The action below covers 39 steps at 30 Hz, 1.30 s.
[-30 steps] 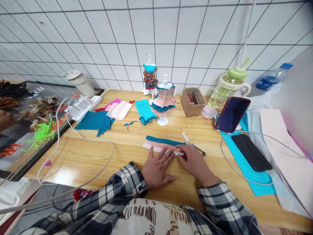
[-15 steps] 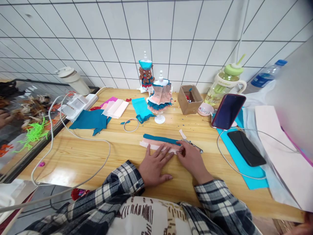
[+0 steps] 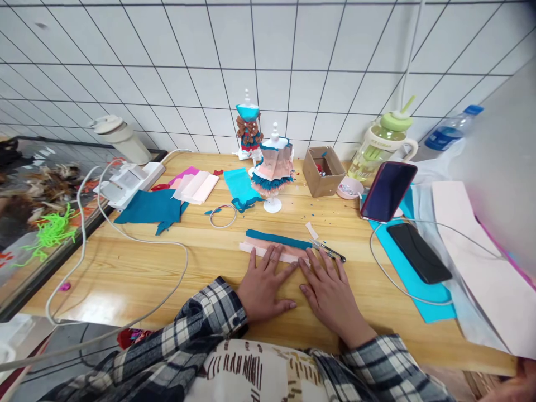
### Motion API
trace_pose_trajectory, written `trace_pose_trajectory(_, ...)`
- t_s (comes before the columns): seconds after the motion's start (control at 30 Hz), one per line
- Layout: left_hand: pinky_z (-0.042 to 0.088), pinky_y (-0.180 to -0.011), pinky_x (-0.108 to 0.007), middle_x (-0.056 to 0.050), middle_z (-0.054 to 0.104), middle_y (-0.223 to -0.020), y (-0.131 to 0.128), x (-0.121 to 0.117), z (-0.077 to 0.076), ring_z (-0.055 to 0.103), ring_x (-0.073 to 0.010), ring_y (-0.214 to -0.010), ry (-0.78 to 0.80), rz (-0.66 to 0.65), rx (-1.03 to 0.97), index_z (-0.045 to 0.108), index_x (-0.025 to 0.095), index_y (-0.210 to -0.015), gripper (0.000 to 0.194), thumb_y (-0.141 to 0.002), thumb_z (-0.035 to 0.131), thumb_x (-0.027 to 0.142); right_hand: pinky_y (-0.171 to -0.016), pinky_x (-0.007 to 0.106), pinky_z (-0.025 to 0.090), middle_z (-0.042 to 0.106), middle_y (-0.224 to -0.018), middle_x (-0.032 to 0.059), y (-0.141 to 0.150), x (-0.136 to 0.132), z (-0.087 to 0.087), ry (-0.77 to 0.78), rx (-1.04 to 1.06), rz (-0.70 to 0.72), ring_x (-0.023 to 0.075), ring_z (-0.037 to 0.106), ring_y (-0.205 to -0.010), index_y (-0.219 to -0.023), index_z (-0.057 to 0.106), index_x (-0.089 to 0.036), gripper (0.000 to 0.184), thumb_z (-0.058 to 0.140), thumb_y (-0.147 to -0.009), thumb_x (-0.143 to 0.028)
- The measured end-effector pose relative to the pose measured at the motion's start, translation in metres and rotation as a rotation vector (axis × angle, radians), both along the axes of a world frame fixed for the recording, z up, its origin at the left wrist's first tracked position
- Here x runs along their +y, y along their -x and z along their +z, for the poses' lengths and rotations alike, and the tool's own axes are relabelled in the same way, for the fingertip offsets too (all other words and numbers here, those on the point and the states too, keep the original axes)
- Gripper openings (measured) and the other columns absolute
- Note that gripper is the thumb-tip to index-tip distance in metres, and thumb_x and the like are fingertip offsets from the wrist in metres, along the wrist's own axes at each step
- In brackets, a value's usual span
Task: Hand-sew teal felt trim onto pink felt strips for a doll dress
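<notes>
My left hand lies flat with fingers spread, its fingertips on the near edge of a layered strip, teal along the far side and pale pink along the near side. Beside it my right hand is also flat and spread, fingertips on the strip's right end. Neither hand grips anything. Small thread snips lie just beyond my right fingers, touching or close to the strip's end. A pale pink scrap rests behind them. Farther back stands a small dress form in a ruffled pink and teal outfit.
Behind are a second dress form, a cardboard box and a pink bowl. Phones, a green-lidded bottle and cables stand right. Left are teal sheets, a hoop, a power strip and a looping cable.
My right hand has gone from pinching at the strip's right end to lying flat with fingers spread. The left hand stays nearly in place. The snips show more fully.
</notes>
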<state>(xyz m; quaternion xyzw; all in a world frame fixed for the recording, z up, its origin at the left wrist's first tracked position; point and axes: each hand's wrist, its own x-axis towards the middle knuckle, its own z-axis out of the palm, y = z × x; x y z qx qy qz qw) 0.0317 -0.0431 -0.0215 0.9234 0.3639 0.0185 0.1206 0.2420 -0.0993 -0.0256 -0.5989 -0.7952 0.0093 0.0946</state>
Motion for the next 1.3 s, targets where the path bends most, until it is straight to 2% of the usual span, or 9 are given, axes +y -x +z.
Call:
trace_pose_trajectory(0.1,0.003,-0.106,-0.075,-0.017,0.006,-0.162,-0.001,0.000,0.001,0.009,-0.0429,-0.146,0.026,0.009,0.016,0.018,0.036,-0.153,0.088,-0.079,0.044,0.078,-0.112,0.059,0.020,0.029,-0.158,0.0003,-0.002,0.001,0.000,0.003,0.016,-0.057,0.0323,0.023,-0.144,-0.139,0.051,-0.033,0.044,0.043,-0.096,-0.036)
trace_pose_trajectory(0.17,0.003,-0.105,-0.075,-0.017,0.007,-0.162,0.000,0.001,0.000,0.010,-0.0432,-0.146,0.031,0.001,0.020,0.023,0.036,-0.152,0.087,-0.079,0.042,0.079,-0.112,0.056,0.024,0.031,-0.157,0.0009,0.000,0.007,0.004,-0.015,0.048,-0.088,0.0316,0.025,-0.144,-0.137,0.053,-0.032,0.042,0.043,-0.096,-0.037)
trace_pose_trajectory(0.23,0.003,-0.106,-0.075,-0.017,0.008,-0.161,0.000,0.001,0.000,0.010,-0.0429,-0.146,0.024,-0.009,0.017,0.025,0.035,-0.151,0.086,-0.079,0.042,0.079,-0.114,0.052,0.023,0.033,-0.156,0.0041,0.004,0.015,0.006,-0.026,0.071,-0.060,0.0292,0.026,-0.144,-0.145,0.044,-0.026,0.050,0.041,-0.096,-0.038)
trace_pose_trajectory(0.33,0.002,-0.106,-0.075,-0.018,0.010,-0.161,0.001,0.001,0.000,0.011,-0.0428,-0.146,0.008,-0.009,0.018,0.026,0.033,-0.151,0.086,-0.079,0.042,0.078,-0.117,0.052,0.015,0.033,-0.155,0.0069,0.012,0.027,0.001,-0.008,0.077,0.013,0.0264,0.028,-0.144,-0.152,0.028,-0.019,0.058,0.037,-0.098,-0.038)
trace_pose_trajectory(0.53,0.004,-0.106,-0.075,-0.018,0.013,-0.161,0.000,0.001,0.000,0.013,-0.0436,-0.145,0.002,-0.008,0.031,0.037,0.032,-0.147,0.082,-0.079,0.044,0.077,-0.116,0.054,0.017,0.035,-0.154,0.0078,0.014,0.038,-0.015,0.066,0.076,-0.004,0.0255,0.031,-0.142,-0.151,0.032,-0.020,0.054,0.032,-0.100,-0.039)
trace_pose_trajectory(0.73,0.006,-0.105,-0.076,-0.019,0.011,-0.161,0.001,0.001,-0.002,0.011,-0.0423,-0.146,0.005,-0.010,0.017,0.021,0.034,-0.152,0.085,-0.082,0.039,0.077,-0.117,0.053,0.016,0.023,-0.159,0.0068,0.015,0.019,-0.008,-0.008,0.017,0.022,0.0260,0.021,-0.146,-0.154,0.020,-0.018,0.060,0.033,-0.099,-0.037)
trace_pose_trajectory(0.97,0.009,-0.107,-0.073,-0.018,0.007,-0.161,0.002,0.000,-0.003,0.010,-0.0406,-0.147,-0.023,-0.019,0.003,0.007,0.033,-0.154,0.086,-0.085,0.040,0.073,-0.116,0.051,0.021,0.027,-0.157,0.0077,0.016,-0.006,-0.014,0.050,-0.016,0.044,0.0246,0.025,-0.145,-0.153,0.025,-0.014,0.058,0.030,-0.100,-0.036)
trace_pose_trajectory(1.1,0.000,-0.110,-0.071,-0.017,0.009,-0.161,0.016,0.000,0.001,0.013,-0.0383,-0.147,-0.083,-0.055,0.006,0.009,0.027,-0.155,0.086,-0.086,0.034,0.073,-0.116,0.051,0.022,0.028,-0.157,0.0072,0.015,-0.005,-0.017,0.053,-0.003,0.046,0.0241,0.025,-0.145,-0.153,0.023,-0.017,0.058,0.030,-0.100,-0.037)
trace_pose_trajectory(1.3,-0.013,-0.113,-0.061,-0.012,0.021,-0.160,0.066,0.009,0.007,0.015,-0.0309,-0.147,-0.140,-0.228,0.101,0.008,0.021,-0.155,0.084,-0.090,0.031,0.069,-0.116,0.049,0.020,0.026,-0.158,0.0053,0.014,-0.007,-0.023,0.017,0.000,0.048,0.0234,0.024,-0.146,-0.154,0.020,-0.018,0.058,0.031,-0.100,-0.036)
